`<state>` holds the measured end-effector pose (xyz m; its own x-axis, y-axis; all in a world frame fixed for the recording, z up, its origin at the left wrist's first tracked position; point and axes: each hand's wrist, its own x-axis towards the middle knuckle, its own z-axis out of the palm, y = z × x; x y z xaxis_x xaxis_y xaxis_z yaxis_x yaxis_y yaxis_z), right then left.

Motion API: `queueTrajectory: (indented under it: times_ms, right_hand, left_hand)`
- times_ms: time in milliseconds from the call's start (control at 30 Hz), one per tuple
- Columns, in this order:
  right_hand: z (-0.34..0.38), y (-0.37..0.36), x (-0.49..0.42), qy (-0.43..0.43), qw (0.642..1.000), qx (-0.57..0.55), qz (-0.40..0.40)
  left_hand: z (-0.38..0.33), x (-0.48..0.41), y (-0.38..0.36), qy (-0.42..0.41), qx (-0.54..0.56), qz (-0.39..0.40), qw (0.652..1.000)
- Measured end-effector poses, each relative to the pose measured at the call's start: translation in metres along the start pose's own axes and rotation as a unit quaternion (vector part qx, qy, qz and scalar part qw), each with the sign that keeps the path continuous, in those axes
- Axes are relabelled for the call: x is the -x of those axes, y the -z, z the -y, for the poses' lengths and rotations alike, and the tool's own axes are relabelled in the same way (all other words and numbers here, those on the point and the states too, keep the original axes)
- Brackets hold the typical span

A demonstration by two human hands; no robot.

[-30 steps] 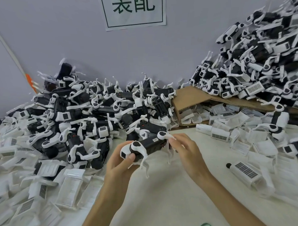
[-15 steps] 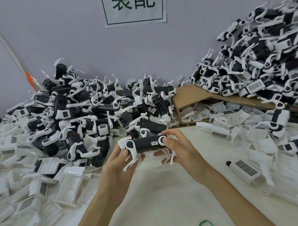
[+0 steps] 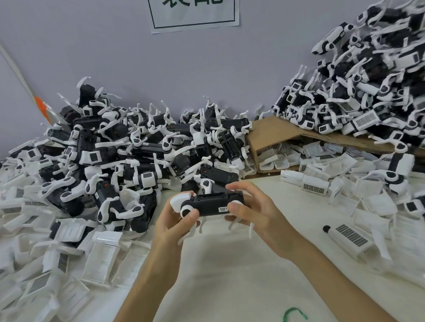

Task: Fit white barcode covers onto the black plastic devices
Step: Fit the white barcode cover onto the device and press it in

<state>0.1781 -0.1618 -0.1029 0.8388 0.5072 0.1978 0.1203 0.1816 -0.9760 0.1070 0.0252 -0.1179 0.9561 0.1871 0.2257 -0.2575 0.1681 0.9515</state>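
both hands hold one black device [image 3: 210, 204] just above the table [image 3: 235, 280], in the near middle of the scene. the left hand [image 3: 175, 224] grips its left end, thumb pressed on a round white joint. the right hand [image 3: 254, 212] is curled round its right end, fingers over the top and thumb on the front. the device lies level, thin white legs hanging below it and a small label on the side facing the person. its top looks like an open black recess. i see no barcode cover on it, and neither hand has a cover in it, so this piece seems to be at the start of its step: a cover is yet to be picked up and pressed on. loose white covers [image 3: 106, 256] lie thick on the near left, and more spill from under the cardboard [image 3: 273, 132] to the right. the left heap [image 3: 139, 151], far back, is mostly bare black bodies, which i take for the work left. the right heap [image 3: 372, 83] shows several barcode panels, so it is likely the finished lot. one barcoded piece [image 3: 349, 238] lies alone on the near right, well apart from the hands. judging by the heaps, the job is partly done, with a great many devices to go.
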Motion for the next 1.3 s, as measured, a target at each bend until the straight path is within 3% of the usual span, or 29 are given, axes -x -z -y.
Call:
queueTrajectory:
  times_ms: [233,433,533,600,667,767,833,900,967,1100,1300]
  right_hand:
    - [0.0,-0.003,-0.002,0.035,0.998,0.048,-0.015]
    - [-0.007,-0.008,-0.004,0.128,0.971,0.048,-0.194]
    - [-0.001,0.001,-0.005,0.162,0.953,0.031,-0.256]
    - [0.0,0.003,-0.004,0.157,0.955,0.036,-0.248]
    - [-0.003,-0.003,0.001,0.149,0.968,0.083,-0.184]
    - [-0.01,-0.018,0.01,0.139,0.97,0.188,-0.063]
    - [-0.012,-0.024,0.012,0.159,0.948,0.275,-0.02]
    - [-0.009,-0.023,0.009,0.199,0.913,0.354,-0.038]
    - [-0.004,-0.01,0.003,0.217,0.885,0.39,-0.13]
    - [0.0,0.043,-0.007,0.087,0.811,0.488,-0.311]
    - [-0.013,0.095,-0.004,-0.141,0.723,0.583,-0.341]
  left_hand:
    - [0.001,-0.001,-0.002,0.007,0.004,-0.01,1.0]
    - [0.008,0.0,-0.015,0.008,-0.105,-0.101,0.989]
    - [0.006,0.0,-0.01,-0.001,-0.118,-0.055,0.992]
    - [0.004,0.0,-0.011,0.028,-0.093,0.011,0.995]
    - [0.007,0.001,-0.016,0.057,-0.082,0.048,0.994]
    - [0.015,0.003,-0.024,0.084,-0.038,0.029,0.995]
    - [0.016,0.001,-0.022,0.101,0.023,-0.015,0.994]
    - [0.012,-0.002,-0.014,0.112,0.073,-0.065,0.989]
    - [0.009,-0.006,-0.006,0.113,0.084,-0.084,0.987]
    - [0.008,-0.004,-0.005,0.127,0.07,-0.081,0.986]
    - [0.01,0.0,-0.013,0.147,0.003,-0.04,0.988]
